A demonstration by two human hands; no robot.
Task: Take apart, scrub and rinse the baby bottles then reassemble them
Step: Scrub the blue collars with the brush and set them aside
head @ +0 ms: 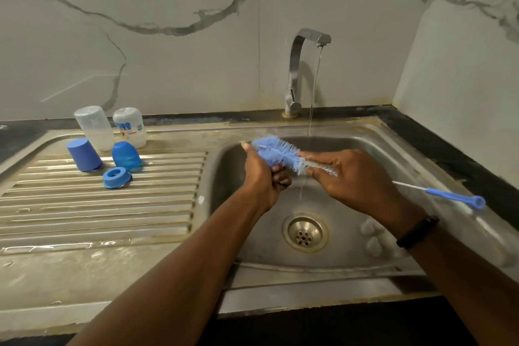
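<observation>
Over the sink basin, my left hand (261, 174) grips a small blue bottle part (266, 159), mostly hidden by my fingers. The blue bristle head of the bottle brush (278, 149) pokes through or against it. My right hand (351, 177) holds the brush by its lower bristles and wire stem, and the blue handle (455, 196) sticks out to the right. Two clear bottles (94, 128) (129, 126) stand upside down on the drainboard, with two blue caps (84, 154) (126, 155) and a blue screw ring (117, 177) in front. Two pale teats (368, 226) (375, 246) lie in the basin.
The tap (297, 70) runs a thin stream of water into the steel sink (224, 177), falling just behind my hands. The drain (305, 233) sits below them. A ribbed drainboard (98, 205) stretches left; marble walls close in behind and at right.
</observation>
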